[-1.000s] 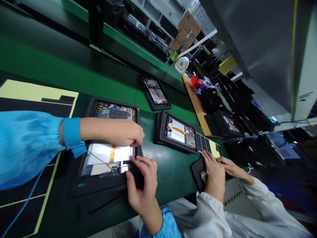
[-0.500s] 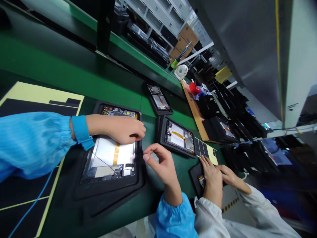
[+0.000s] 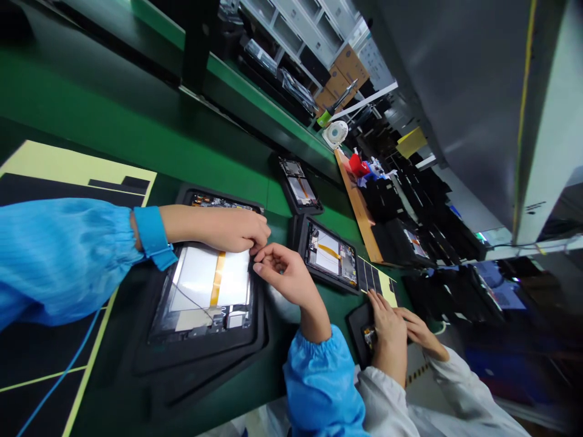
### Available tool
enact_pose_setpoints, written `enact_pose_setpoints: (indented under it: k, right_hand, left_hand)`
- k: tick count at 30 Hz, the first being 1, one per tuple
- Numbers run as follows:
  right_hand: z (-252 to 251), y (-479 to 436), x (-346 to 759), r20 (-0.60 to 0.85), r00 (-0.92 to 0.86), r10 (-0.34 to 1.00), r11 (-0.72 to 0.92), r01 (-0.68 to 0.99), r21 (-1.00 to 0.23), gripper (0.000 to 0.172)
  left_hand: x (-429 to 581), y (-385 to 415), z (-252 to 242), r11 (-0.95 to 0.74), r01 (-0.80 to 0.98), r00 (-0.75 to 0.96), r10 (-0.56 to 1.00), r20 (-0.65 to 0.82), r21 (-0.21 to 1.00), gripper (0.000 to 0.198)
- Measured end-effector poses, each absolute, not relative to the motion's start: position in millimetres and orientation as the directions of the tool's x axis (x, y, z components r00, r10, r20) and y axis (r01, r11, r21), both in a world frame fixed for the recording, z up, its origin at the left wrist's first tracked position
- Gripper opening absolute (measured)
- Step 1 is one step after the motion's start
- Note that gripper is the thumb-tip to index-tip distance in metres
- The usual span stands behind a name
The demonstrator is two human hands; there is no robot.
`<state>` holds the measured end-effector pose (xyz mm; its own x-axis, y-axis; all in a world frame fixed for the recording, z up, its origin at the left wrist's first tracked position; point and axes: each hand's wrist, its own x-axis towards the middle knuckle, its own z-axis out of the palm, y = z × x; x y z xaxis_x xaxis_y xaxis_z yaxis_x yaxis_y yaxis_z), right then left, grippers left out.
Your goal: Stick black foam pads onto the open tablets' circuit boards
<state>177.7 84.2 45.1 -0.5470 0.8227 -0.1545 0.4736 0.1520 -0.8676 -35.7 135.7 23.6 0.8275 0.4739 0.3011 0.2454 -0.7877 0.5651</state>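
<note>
An opened tablet (image 3: 200, 321) lies in a black foam tray (image 3: 182, 352), its pale battery (image 3: 234, 273) crossed by an orange ribbon cable (image 3: 217, 280). Over its upper part reaches my left hand (image 3: 223, 227), wearing a blue wrist strap (image 3: 152, 233). The left fingers are curled together at the tablet's right edge; whatever they pinch is hidden. My right hand (image 3: 286, 274) meets them there, thumb and forefinger closed close to the edge. Anything between those tips is too small to make out. A thin dark wire (image 3: 191, 298) runs across the tablet's lower left.
Two more opened tablets (image 3: 328, 250) (image 3: 298, 182) in black trays lie beyond my hands. To the right, a co-worker's hands (image 3: 389, 331) rest on another black tray (image 3: 357, 334). A wooden strip (image 3: 357, 206), a small white fan (image 3: 336, 132) and stacked black trays stand farther back.
My right hand has moved up and left to the tablet's edge, its fingertips now beside my left fingers. My left hand has shifted slightly. The view has turned a little.
</note>
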Motion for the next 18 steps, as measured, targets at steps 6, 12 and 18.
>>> enact_pose_setpoints:
  k: [6,12,18]
  right_hand:
    - [40,80,176,-0.111,-0.51,0.853,0.193,0.505,-0.841,0.017]
    - [35,79,174,-0.073,-0.485,0.872,0.22,0.521,-0.825,0.01]
    - [27,70,169,-0.002,-0.393,0.92,0.275,0.649,-0.71,0.007]
  left_hand:
    - [-36,141,21,-0.743,0.206,0.821,0.485,0.3,0.637,0.026]
    - [-37,141,19,-0.731,0.199,0.815,0.494,0.304,0.653,0.028]
    - [-36,142,16,-0.718,0.214,0.806,0.513,0.296,0.663,0.029]
